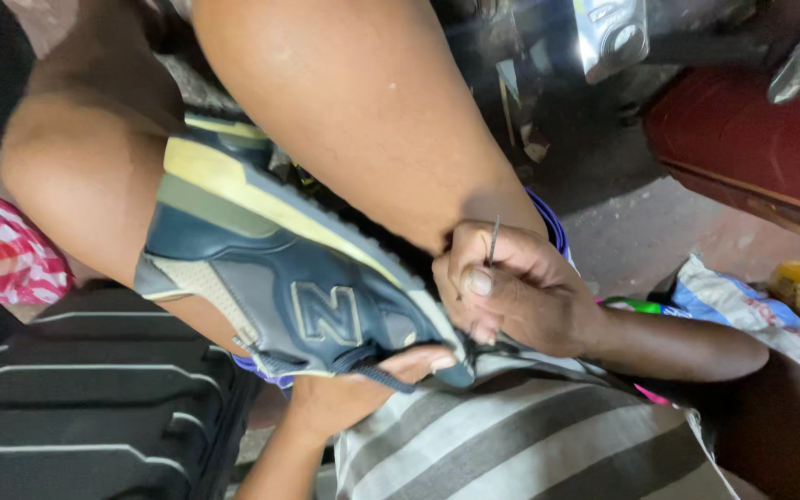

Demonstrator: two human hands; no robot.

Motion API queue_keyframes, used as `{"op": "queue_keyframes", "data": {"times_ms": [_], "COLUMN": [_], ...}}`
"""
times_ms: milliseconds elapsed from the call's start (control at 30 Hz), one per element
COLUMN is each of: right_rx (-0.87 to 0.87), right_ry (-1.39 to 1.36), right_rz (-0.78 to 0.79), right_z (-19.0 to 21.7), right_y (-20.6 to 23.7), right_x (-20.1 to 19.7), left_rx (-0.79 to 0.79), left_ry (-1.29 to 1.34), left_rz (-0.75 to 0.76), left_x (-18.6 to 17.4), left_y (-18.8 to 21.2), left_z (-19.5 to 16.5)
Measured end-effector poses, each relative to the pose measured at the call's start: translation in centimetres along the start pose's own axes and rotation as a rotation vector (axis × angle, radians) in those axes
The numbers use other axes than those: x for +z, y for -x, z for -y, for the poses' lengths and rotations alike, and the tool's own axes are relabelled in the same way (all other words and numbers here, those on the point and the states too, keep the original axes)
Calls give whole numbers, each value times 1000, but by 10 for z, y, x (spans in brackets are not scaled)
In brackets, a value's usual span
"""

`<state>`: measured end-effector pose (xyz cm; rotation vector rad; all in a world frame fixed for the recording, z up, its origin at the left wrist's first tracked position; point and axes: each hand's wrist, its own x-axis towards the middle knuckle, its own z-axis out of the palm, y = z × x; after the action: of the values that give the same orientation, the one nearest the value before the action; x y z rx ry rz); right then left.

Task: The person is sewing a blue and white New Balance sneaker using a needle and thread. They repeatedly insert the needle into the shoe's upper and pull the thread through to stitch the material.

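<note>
Head view is showing a navy and grey sneaker [298, 278] with a yellowed sole lying across the middle of the frame, wedged against the person's bare knees. The right hand [511, 296] is sitting at the toe end, its fingers [476, 282] pinching closed on a thin metal needle [493, 241] that is pointing upward, right of centre. The left hand [372, 389] is cupping the sneaker from below, fingers curled around the toe edge and holding it steady. Judging from this, hand stitching at the toe seam is under way; how much seam is already sewn is hidden by the hands. A black ribbed case [94, 407] is lying at lower left, a red seat [752, 139] at upper right.
</note>
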<state>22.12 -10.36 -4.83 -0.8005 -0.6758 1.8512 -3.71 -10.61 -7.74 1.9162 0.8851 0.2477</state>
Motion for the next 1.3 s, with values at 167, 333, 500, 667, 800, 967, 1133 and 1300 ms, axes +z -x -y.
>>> {"op": "queue_keyframes", "data": {"times_ms": [167, 333, 500, 667, 800, 967, 1133, 1300], "right_rx": [-157, -144, -201, -199, -253, -295, -274, -265], "right_ry": [176, 691, 939, 1108, 986, 956, 1030, 1104], "right_rz": [-71, -71, -192, -89, 100, 212, 238, 234], "right_z": [17, 48, 50, 39, 35, 39, 48, 49], "right_y": [-1, -8, -6, 7, -1, -15, -25, -23], "right_x": [-4, -32, -48, -25, 3, 38, 46, 48], "left_rx": [95, 231, 137, 91, -48, 92, 130, 87], "left_ry": [228, 265, 641, 1063, 1436, 1175, 1054, 1058], "left_rz": [-289, -572, -599, -547, -458, -364, -322, -220], "left_x": [-6, -3, -2, 28, 59, 59, 35, 40], "left_y": [33, 37, 28, 22, 37, 38, 28, 34], "left_z": [17, 13, 25, 65, 90, 92, 79, 93]}}
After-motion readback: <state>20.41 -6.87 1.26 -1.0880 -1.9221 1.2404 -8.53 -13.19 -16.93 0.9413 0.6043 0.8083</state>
